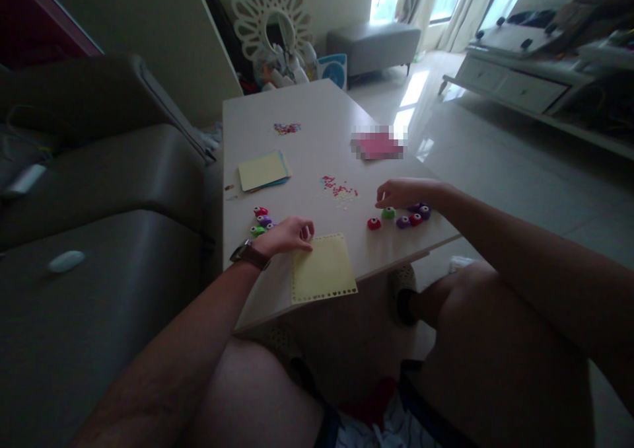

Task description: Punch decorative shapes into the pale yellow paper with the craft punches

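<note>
A pale yellow sheet of paper lies at the table's near edge and overhangs it, with small punched holes along its borders; those at the bottom look heart-shaped. My left hand, wearing a watch, holds the sheet's upper left corner, thumb on the paper and fingers curled. Over a green craft punch hovers my right hand, its fingers loosely bent and apart, with nothing visible in them. A red craft punch sits just left of the green one. Several purple and red punches cluster to the right.
More craft punches stand beside my left wrist. Beyond are a stack of coloured paper, scattered paper bits, another confetti pile and pink sheets, partly blurred. A sofa borders the table on the left.
</note>
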